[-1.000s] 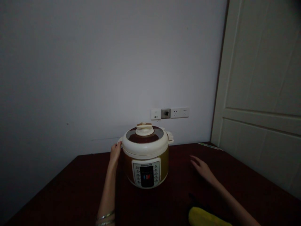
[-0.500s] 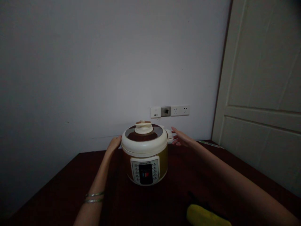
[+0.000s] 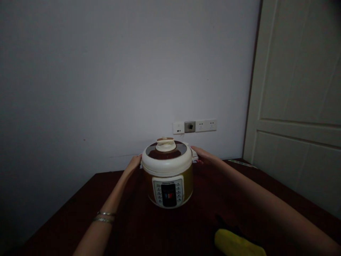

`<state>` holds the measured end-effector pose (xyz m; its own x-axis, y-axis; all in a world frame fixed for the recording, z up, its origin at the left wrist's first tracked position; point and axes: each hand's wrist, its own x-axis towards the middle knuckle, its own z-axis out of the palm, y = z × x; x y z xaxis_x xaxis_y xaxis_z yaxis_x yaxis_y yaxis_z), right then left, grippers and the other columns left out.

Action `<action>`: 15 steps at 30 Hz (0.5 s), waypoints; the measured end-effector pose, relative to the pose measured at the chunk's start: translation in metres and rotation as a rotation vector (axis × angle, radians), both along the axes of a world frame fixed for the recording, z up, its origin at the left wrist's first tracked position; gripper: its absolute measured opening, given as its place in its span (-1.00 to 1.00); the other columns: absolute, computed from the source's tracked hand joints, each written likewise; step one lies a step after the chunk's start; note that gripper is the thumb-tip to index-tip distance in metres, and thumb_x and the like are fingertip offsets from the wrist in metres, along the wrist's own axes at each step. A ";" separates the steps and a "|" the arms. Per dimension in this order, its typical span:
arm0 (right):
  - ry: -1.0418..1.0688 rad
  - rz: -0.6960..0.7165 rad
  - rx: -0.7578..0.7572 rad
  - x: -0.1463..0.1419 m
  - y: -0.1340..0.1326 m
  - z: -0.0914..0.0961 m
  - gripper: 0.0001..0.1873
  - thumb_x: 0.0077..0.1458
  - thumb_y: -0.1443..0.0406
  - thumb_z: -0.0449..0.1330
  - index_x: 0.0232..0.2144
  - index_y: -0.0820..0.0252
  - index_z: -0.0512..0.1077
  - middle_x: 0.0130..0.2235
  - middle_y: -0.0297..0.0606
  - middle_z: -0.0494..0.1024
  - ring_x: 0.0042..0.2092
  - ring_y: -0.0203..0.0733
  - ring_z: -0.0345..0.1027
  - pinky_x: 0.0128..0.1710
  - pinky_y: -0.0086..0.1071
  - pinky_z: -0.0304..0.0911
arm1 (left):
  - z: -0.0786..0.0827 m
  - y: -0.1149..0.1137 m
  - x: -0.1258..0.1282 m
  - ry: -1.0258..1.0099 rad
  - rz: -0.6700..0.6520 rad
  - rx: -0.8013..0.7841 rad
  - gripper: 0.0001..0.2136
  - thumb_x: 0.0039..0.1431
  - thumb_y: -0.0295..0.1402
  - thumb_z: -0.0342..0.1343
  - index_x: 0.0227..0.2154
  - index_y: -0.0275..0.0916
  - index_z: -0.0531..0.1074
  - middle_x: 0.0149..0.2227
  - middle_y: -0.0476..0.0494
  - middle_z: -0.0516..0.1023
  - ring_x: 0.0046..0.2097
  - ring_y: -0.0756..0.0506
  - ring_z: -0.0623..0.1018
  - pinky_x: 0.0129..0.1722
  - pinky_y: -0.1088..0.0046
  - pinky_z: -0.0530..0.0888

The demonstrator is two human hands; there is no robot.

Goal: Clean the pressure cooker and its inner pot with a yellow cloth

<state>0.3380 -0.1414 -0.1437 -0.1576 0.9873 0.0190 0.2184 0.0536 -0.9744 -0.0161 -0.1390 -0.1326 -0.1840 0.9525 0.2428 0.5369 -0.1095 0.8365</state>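
Note:
An electric pressure cooker [image 3: 167, 174] with a white lid, gold body and a front control panel stands on a dark brown table [image 3: 80, 220] near the wall. My left hand [image 3: 134, 163] rests on the cooker's left side handle, fingers curled round it. My right hand [image 3: 204, 155] lies over the right side handle, fingers closed on it. Two bangles sit on my left wrist.
A yellow object [image 3: 237, 245] lies on the table at the front right. A row of wall sockets [image 3: 194, 126] is behind the cooker. A white door [image 3: 298, 106] stands to the right, with a thin strip [image 3: 241, 163] on the table beside it.
My right hand rose from the table surface to the cooker's right handle and closed on it. My left hand stayed at the left handle.

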 end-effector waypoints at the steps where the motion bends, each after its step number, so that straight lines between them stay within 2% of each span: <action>1: 0.003 0.008 0.001 0.000 -0.001 0.000 -0.58 0.19 -0.02 -0.08 -0.42 0.18 0.30 -0.68 -0.44 0.27 -0.69 -0.46 0.01 -0.73 -0.60 -0.09 | -0.001 0.001 0.000 0.004 -0.003 0.000 -0.65 -0.06 -0.07 -0.05 -0.71 -0.23 0.33 -0.68 -0.09 0.37 -0.55 -0.08 0.34 -0.57 0.45 0.24; 9: 0.014 0.001 -0.021 -0.003 -0.010 0.005 -0.60 0.25 0.07 -0.15 -0.49 0.17 0.22 -0.76 -0.52 0.15 -0.76 -0.48 -0.08 -0.77 -0.62 -0.18 | -0.005 0.005 -0.004 0.051 -0.042 -0.003 -0.61 0.01 -0.07 -0.12 -0.71 -0.23 0.32 -0.69 -0.05 0.31 -0.60 -0.03 0.28 -0.58 0.47 0.22; 15: 0.006 -0.016 -0.078 -0.004 -0.010 0.006 -0.55 0.24 0.01 -0.15 -0.54 0.17 0.18 -0.79 -0.52 0.12 -0.78 -0.49 -0.10 -0.79 -0.63 -0.21 | -0.001 0.000 -0.002 0.086 -0.024 -0.004 -0.63 0.01 -0.10 -0.10 -0.64 -0.27 0.40 -0.61 -0.15 0.46 -0.48 -0.11 0.43 -0.48 0.42 0.32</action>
